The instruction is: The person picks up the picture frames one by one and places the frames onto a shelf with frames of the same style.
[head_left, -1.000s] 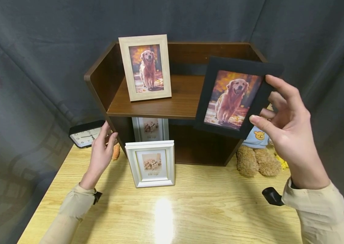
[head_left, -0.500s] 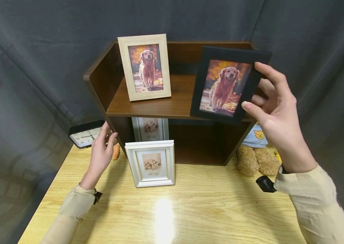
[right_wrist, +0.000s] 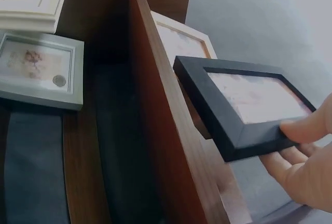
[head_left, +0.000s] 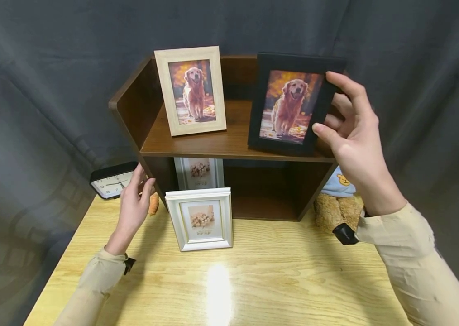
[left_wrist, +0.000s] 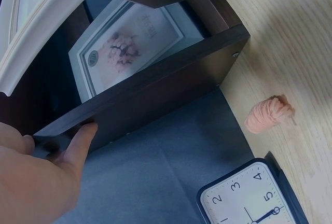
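The right hand (head_left: 353,129) pinches a matte black rectangular picture frame (head_left: 288,106) at the right of a dark-brown wooden shelf unit's (head_left: 205,144) upper level.
Its long axis runs near upright, top leaning slightly right, front toward the viewer; base contact is hard to tell. The left hand (head_left: 133,206), fingers loosely extended, touches the unit's side panel (left_wrist: 155,97).

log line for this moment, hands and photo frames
right hand: pinches black frame by right edge | left hand: at left side of shelf | cream frame: on upper level | white frame: on table
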A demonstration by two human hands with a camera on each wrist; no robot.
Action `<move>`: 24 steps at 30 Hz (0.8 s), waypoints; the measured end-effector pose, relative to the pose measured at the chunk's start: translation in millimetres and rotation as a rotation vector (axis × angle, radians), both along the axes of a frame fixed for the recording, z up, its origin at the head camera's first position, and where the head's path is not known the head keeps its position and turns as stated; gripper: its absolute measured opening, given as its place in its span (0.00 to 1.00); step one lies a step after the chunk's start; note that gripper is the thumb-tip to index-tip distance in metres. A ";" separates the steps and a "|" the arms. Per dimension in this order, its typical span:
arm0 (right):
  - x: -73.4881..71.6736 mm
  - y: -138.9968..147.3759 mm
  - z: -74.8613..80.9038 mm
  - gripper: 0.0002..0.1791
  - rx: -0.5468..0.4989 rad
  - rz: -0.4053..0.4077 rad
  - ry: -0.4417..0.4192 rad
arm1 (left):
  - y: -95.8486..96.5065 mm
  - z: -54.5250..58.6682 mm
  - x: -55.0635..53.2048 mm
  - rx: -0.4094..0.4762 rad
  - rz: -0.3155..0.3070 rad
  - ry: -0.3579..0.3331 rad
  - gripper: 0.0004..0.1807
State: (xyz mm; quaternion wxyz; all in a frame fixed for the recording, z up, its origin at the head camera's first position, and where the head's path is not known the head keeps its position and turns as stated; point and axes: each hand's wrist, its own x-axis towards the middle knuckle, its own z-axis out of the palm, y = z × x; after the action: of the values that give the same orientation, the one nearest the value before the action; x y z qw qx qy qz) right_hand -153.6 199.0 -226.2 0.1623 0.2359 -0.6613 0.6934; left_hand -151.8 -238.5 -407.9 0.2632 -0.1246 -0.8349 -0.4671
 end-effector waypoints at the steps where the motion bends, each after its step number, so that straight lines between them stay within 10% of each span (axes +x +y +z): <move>1: -0.8 -1.2 0.3 0.42 0.001 -0.003 0.002 | -0.2 -0.2 0.4 0.000 0.003 -0.002 0.33; 24: -29.4 -20.4 -0.9 0.41 -0.032 -0.097 -0.030 | -0.9 -2.5 -0.6 -0.006 -0.011 -0.011 0.35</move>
State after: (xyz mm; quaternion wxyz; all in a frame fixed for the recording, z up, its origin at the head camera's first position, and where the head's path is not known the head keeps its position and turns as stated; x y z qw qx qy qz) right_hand -182.9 178.6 -227.1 0.1895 0.1907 -0.6629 0.6987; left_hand -152.4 -239.5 -410.3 0.2556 -0.1273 -0.8371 -0.4667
